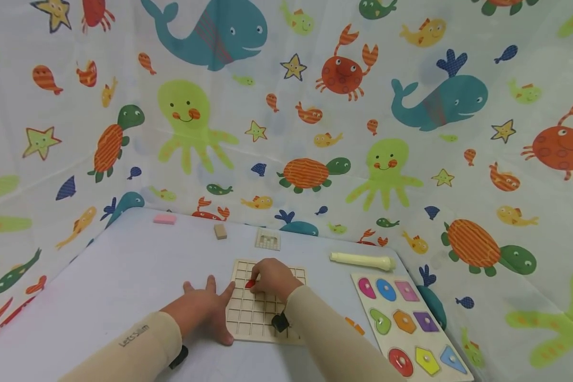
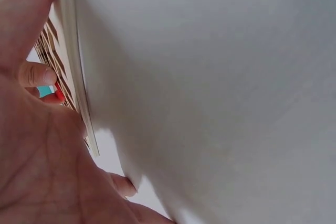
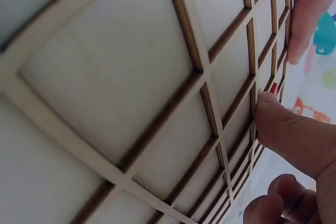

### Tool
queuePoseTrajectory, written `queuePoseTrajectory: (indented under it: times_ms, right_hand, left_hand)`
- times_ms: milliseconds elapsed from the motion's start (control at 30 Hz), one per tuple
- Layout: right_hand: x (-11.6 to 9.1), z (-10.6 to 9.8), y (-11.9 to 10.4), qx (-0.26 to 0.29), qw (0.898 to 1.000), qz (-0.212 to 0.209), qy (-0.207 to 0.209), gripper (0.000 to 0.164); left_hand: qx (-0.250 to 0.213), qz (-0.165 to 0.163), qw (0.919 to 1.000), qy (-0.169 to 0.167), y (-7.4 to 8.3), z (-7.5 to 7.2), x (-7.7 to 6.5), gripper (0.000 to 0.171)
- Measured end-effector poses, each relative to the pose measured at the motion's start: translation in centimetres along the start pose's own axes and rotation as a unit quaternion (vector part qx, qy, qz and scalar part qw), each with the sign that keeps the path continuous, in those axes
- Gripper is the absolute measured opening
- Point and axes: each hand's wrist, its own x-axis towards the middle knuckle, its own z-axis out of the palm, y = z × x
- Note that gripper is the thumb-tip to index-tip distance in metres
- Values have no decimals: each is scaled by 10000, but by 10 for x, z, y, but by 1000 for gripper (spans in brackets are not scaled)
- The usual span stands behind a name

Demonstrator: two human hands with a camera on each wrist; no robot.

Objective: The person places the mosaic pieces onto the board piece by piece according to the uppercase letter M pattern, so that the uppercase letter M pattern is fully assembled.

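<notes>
A wooden grid board (image 1: 243,318) with square cells lies on the white table in the middle of the head view. My right hand (image 1: 273,278) reaches over it and pinches a small red piece (image 1: 250,284) between thumb and fingers, at the cells in the upper left part. In the right wrist view just a sliver of the red piece (image 3: 273,87) shows beyond the thumb. At the board's left edge my left hand (image 1: 207,307) rests with fingers spread, its thumb near the lower left corner. The left wrist view shows its palm (image 2: 47,166) beside the board's edge.
Behind the board are a pink block (image 1: 164,218), a small wooden block (image 1: 220,231) and a square tile (image 1: 268,239). A pale yellow stick (image 1: 362,261) and a knobbed shape puzzle (image 1: 392,306) lie right. An orange piece (image 1: 355,326) shows beside my right sleeve.
</notes>
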Motion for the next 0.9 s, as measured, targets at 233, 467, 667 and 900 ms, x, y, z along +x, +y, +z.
queuePoseTrajectory:
  times_ms: [233,467,667,900]
  right_hand:
    - [-4,-1,-6,-534,9986,-31,54,15]
    - [-15,-2,-12,-605,9981,41,133,32]
    - [-54,-2,-23,337,9983,-277,394,45]
    - [-117,4,-18,1428,9844,-406,945,66]
  left_hand:
    - [51,5,10000,35,0,0,0,135]
    - [90,8,10000,39,2,-1,0,134]
    - [215,85,9997,19,3,3,-3,132]
    - [188,92,9997,93,1,3,3,134]
